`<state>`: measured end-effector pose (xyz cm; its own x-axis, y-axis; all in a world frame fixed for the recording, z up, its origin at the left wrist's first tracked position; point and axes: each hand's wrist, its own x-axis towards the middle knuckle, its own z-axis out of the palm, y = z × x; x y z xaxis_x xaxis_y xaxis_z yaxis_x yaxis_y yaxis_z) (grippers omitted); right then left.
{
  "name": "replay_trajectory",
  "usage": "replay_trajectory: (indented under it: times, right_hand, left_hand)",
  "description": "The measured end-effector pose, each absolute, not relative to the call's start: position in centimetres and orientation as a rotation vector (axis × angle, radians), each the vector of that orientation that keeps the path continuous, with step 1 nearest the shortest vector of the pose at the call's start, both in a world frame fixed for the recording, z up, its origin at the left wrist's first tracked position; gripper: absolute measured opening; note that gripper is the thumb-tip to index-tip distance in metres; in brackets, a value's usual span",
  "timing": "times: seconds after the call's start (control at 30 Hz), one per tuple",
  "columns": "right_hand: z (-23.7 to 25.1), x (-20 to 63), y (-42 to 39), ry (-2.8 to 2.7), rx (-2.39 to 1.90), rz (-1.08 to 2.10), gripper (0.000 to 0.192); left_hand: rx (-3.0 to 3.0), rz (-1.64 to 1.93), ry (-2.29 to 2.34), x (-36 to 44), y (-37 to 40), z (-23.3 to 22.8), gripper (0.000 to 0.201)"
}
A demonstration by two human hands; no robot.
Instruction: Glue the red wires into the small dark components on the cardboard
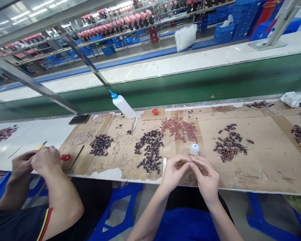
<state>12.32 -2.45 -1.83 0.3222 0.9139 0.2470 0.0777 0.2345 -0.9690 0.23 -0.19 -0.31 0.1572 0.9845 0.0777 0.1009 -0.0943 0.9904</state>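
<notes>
- Left hand [174, 171] and right hand [206, 177]: on the near side of the small white bottle; fingers bent, thumbs and forefingers brought together at the tips. Whether either grips a piece cannot be told.
- Step in hand, by judgement: fingertip work on one tiny piece; the next move seems to call for a light, steady pinch.
- Small white bottle [194, 150]: landmark; squat, rounded, translucent plastic, blue tip.
- Black-and-red pieces [228, 147]: right of bottle; slim, glossy, loosely heaped.
- Dark pieces [152, 150]: left of bottle; stubby, shiny, irregular.
- Red pieces [177, 127]: beyond bottle, leftward; narrow, scattered.
- Cardboard [263, 140]: beneath bottle; brown, scuffed, taped.
- Red cup [155, 111]: farther beyond bottle, leftward; small, round.
- Tall bottle [124, 107]: farther left; smooth translucent plastic, blue nozzle, leaning.
</notes>
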Motion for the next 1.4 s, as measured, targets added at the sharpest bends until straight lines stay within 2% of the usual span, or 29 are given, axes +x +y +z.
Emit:
replay_trajectory:
  times: [0.13,0.23,0.4,0.63,0.8,1.07,1.4]
  right_hand:
    - [-2.1,12.6,-2.2,-0.993,-1.172,0.922,0.019]
    - [-2.5,13.2,-2.4,-0.903,-1.254,0.983,0.025]
    - [-3.0,13.9,-2.8,-0.952,-1.343,0.983,0.035]
    - [-3.7,13.9,-3.0,-0.892,-1.386,1.056,0.044]
    - [-1.9,13.1,-2.5,-0.936,-1.354,1.105,0.038]
    - [0.2,12.2,-2.0,-1.05,-1.298,1.208,0.042]
    - [1.1,12.4,-2.2,-1.206,-1.304,1.105,0.031]
  left_hand:
    - [1.478,1.085,1.112,-0.4,-0.4,-1.0,0.018]
    - [1.684,1.03,1.37,-1.1,0.2,-1.6,0.011]
    - [1.922,0.875,1.685,-0.8,0.8,-2.9,0.018]
    - [1.955,0.948,1.564,-0.8,1.0,-3.2,0.018]
    - [1.89,1.069,1.418,-1.3,-0.2,-1.3,0.018]
    - [1.951,1.114,1.48,-2.0,-1.8,0.7,0.019]
    - [2.019,1.089,1.507,-2.5,-2.1,1.3,0.02]
